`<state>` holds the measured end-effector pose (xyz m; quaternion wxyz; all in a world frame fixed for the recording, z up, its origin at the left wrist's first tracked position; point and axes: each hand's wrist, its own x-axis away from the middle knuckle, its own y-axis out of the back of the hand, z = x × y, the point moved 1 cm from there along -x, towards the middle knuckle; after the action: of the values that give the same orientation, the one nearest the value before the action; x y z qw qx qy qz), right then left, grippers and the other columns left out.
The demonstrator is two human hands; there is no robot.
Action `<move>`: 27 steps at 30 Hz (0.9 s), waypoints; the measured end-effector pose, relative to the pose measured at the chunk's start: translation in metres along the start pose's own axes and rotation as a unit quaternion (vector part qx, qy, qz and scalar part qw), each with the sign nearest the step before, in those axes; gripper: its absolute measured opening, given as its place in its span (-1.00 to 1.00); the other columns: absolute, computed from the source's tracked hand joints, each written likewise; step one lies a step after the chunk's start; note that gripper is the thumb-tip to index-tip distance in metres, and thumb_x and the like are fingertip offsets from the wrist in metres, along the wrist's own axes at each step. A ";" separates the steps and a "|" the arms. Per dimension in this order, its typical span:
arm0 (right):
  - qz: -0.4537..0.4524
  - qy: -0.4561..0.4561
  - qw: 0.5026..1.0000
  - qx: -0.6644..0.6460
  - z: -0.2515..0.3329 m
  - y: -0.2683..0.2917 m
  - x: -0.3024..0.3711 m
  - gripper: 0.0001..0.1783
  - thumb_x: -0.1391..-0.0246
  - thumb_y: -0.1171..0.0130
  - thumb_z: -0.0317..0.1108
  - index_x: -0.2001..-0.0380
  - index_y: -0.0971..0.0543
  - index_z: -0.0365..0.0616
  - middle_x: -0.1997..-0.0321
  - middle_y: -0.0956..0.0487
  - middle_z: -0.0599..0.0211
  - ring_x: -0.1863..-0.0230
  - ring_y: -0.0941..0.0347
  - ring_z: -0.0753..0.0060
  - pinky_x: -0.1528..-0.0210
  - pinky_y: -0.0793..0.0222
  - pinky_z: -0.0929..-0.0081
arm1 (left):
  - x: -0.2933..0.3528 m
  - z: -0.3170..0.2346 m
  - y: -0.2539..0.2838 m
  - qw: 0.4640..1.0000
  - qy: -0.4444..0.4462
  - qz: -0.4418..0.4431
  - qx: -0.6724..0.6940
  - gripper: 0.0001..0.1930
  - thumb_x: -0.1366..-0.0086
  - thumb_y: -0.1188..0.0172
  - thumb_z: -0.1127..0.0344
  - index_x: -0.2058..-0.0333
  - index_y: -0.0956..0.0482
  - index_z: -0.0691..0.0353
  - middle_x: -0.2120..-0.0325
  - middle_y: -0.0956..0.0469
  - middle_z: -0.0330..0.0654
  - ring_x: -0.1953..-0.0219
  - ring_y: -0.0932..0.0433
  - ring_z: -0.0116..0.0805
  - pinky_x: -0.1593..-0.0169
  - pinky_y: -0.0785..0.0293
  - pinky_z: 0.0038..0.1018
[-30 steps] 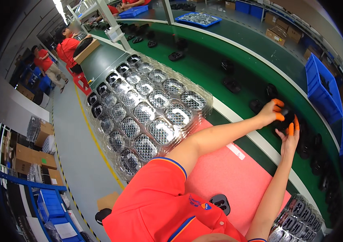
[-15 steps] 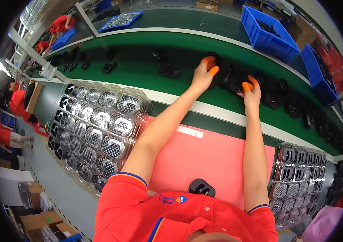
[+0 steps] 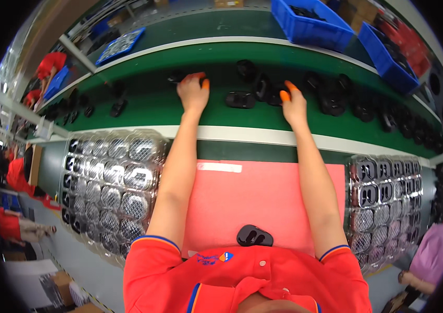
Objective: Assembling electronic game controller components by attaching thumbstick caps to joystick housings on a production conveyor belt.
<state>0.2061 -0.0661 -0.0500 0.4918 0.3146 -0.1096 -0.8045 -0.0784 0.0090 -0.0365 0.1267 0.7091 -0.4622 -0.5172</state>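
Orange finger covers are on the fingertips of both my hands. My left hand [image 3: 193,95] reaches over the green belt [image 3: 148,112], thumb and forefinger apart, beside a dark case part [image 3: 176,76]; some of its fingers are hidden. My right hand [image 3: 295,107] has its fingertips on a black case part [image 3: 273,95] amid a small cluster. Between my hands lie a flat black oblong part [image 3: 240,99] and a rounded black part [image 3: 246,69]. Close to my body, a black case part with two slots [image 3: 255,236] rests on the pink mat [image 3: 242,203].
Clear plastic trays [image 3: 127,180] of rounded parts stand to the left, and similar trays [image 3: 383,208] to the right. More black parts [image 3: 331,101] line the belt's right side. Blue bins [image 3: 312,31] stand on the shelf beyond. Other people work at both sides.
My left hand has moved left along the belt, away from the cluster, to a dark part. My right hand stays at the cluster. The whole view has shifted.
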 end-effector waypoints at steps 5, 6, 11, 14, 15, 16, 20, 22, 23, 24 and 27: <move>-0.094 0.132 0.985 0.067 0.004 0.012 -0.003 -0.64 0.05 -0.11 -0.43 0.11 -0.48 -0.22 0.01 -0.44 -0.02 -0.04 -0.31 -0.07 -0.13 -0.21 0.20 | 0.002 -0.012 -0.007 0.994 -0.056 0.050 -0.075 -0.74 -0.11 -0.12 0.17 0.23 -0.57 0.07 0.17 -0.52 -0.16 0.00 -0.40 -0.14 -0.17 -0.08 0.06; -0.099 0.139 0.983 0.070 0.001 0.015 -0.004 -0.63 0.07 -0.13 -0.43 0.12 -0.49 -0.21 0.01 -0.44 0.00 -0.03 -0.30 -0.07 -0.13 -0.19 0.19 | 0.004 -0.018 -0.008 0.993 -0.071 0.060 -0.072 -0.72 -0.12 -0.11 0.16 0.19 -0.55 0.07 0.15 -0.51 -0.15 -0.02 -0.38 -0.13 -0.16 -0.10 0.04; -0.089 0.118 0.989 -0.028 0.045 0.031 0.004 -0.76 0.09 -0.15 -0.44 0.27 -0.59 -0.15 0.20 -0.55 0.07 0.10 -0.43 0.03 0.01 -0.33 0.25 | 0.013 -0.019 0.000 0.983 -0.156 0.097 0.007 -0.76 -0.12 -0.15 0.26 0.23 -0.56 0.20 0.23 -0.55 -0.04 0.11 -0.47 -0.04 0.01 -0.36 -0.25; -0.091 0.144 0.982 -0.082 0.047 0.037 0.010 -0.77 0.06 -0.12 -0.43 0.27 -0.59 -0.15 0.23 -0.56 0.07 0.16 -0.44 0.02 0.09 -0.36 0.25 | 0.015 -0.020 -0.001 0.979 -0.152 0.131 0.032 -0.78 -0.15 -0.12 0.34 0.23 -0.54 0.27 0.20 -0.53 0.00 0.09 -0.46 -0.03 -0.02 -0.34 -0.27; -0.076 0.154 0.982 -0.077 0.047 0.032 0.012 -0.78 0.05 -0.11 -0.44 0.27 -0.59 -0.16 0.27 -0.56 0.08 0.18 -0.44 0.01 0.12 -0.36 0.24 | 0.014 -0.017 0.001 0.978 -0.156 0.135 0.042 -0.78 -0.16 -0.11 0.37 0.22 -0.53 0.30 0.19 -0.52 0.00 0.08 -0.45 -0.03 -0.03 -0.34 -0.28; -0.058 0.171 0.982 -0.057 0.052 0.029 0.016 -0.78 0.05 -0.11 -0.45 0.27 -0.59 -0.16 0.30 -0.56 0.09 0.23 -0.46 0.03 0.18 -0.39 0.26 | 0.014 -0.017 0.006 0.978 -0.148 0.138 0.050 -0.78 -0.16 -0.10 0.38 0.21 -0.52 0.30 0.18 -0.51 -0.01 0.07 -0.44 -0.04 -0.03 -0.33 -0.29; 0.055 0.223 0.972 -0.043 0.058 0.019 0.033 -0.78 0.03 -0.11 -0.41 0.26 -0.59 -0.16 0.22 -0.56 0.15 0.23 -0.50 0.10 0.16 -0.43 0.32 | 0.015 -0.032 -0.005 0.973 -0.149 0.157 0.075 -0.79 -0.17 -0.08 0.41 0.20 -0.51 0.31 0.15 -0.49 -0.03 0.05 -0.43 -0.05 -0.05 -0.31 -0.30; 0.109 0.321 0.940 0.048 0.065 0.009 0.041 -0.73 0.05 -0.07 -0.41 0.22 -0.57 -0.14 0.11 -0.53 0.17 0.12 -0.46 0.12 0.15 -0.43 0.28 | 0.013 -0.032 -0.003 0.972 -0.151 0.159 0.084 -0.79 -0.17 -0.08 0.41 0.20 -0.51 0.30 0.15 -0.49 -0.03 0.05 -0.43 -0.06 -0.06 -0.31 -0.31; 0.123 0.331 0.931 0.089 0.059 0.002 0.045 -0.67 0.04 -0.07 -0.42 0.14 -0.54 -0.19 0.01 -0.47 0.10 -0.02 -0.38 0.09 -0.01 -0.34 0.31 | 0.013 -0.037 -0.003 0.971 -0.151 0.166 0.081 -0.78 -0.17 -0.08 0.42 0.20 -0.51 0.30 0.15 -0.49 -0.03 0.05 -0.43 -0.06 -0.05 -0.31 -0.31; 0.123 0.333 0.931 0.089 0.053 -0.004 0.047 -0.67 0.04 -0.07 -0.42 0.14 -0.54 -0.19 0.01 -0.47 0.10 -0.02 -0.38 0.09 -0.01 -0.34 0.31 | 0.013 -0.040 -0.003 0.971 -0.151 0.171 0.077 -0.78 -0.16 -0.09 0.43 0.19 -0.51 0.30 0.14 -0.49 -0.03 0.06 -0.43 -0.06 -0.05 -0.31 -0.31; 0.101 0.337 0.927 0.130 0.044 -0.014 0.048 -0.65 0.06 -0.08 -0.42 0.14 -0.53 -0.26 0.01 -0.47 0.02 -0.04 -0.36 0.06 -0.03 -0.33 0.33 | 0.011 -0.037 -0.001 0.973 -0.149 0.157 0.079 -0.77 -0.15 -0.09 0.44 0.18 -0.52 0.29 0.13 -0.49 -0.02 0.05 -0.43 -0.05 -0.06 -0.31 -0.33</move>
<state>0.1538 -0.1068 -0.0421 0.5332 0.6156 -0.0724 -0.5758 -0.0461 -0.0102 -0.0285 0.0798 0.5507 -0.6205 -0.5526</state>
